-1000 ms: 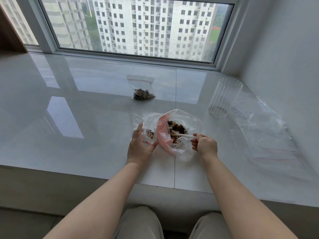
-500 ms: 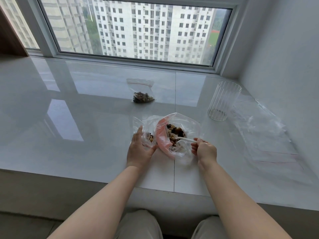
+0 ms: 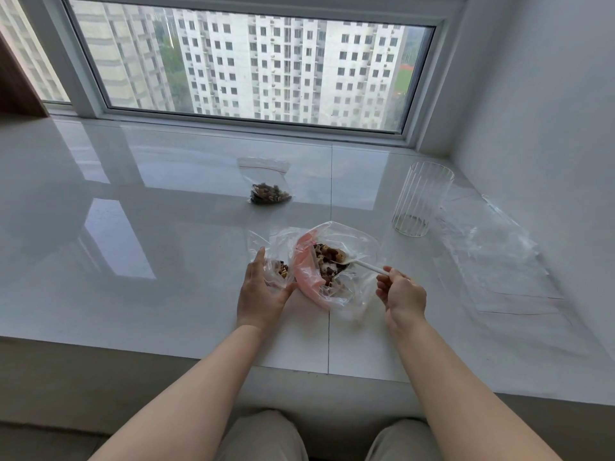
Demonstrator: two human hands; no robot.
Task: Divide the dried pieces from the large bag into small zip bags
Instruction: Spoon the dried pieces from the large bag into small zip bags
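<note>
White plastic spoon (image 3: 361, 265) pinched in the right hand (image 3: 402, 292), fingers curled round the handle end; bowl end sits in the dried pieces (image 3: 327, 259) inside the large bag (image 3: 352, 287); left hand (image 3: 263, 291) holds a small zip bag (image 3: 273, 257) by its near side, thumb on the right edge, fingers up along the left, mouth facing away; a few brown and tan pieces sit at its bottom, just left of the large bag, the two bags touching.

Large bag: clear crumpled film with a pink band (image 3: 307, 274) curving along its opened mouth; contents a mix of dark brown and pale bits, too small to identify; no readable print on either bag.

Further back on the glossy white sill (image 3: 133, 294), a second small zip bag (image 3: 268, 184) lies flat, red zip line at the top, dark pieces gathered at the near end; no label legible.

Right side: clear ribbed glass (image 3: 421, 199) standing upright; beside it flat clear plastic bags (image 3: 499, 261) with thin red lines, against the wall; window (image 3: 253, 68) behind shows high-rise blocks.
</note>
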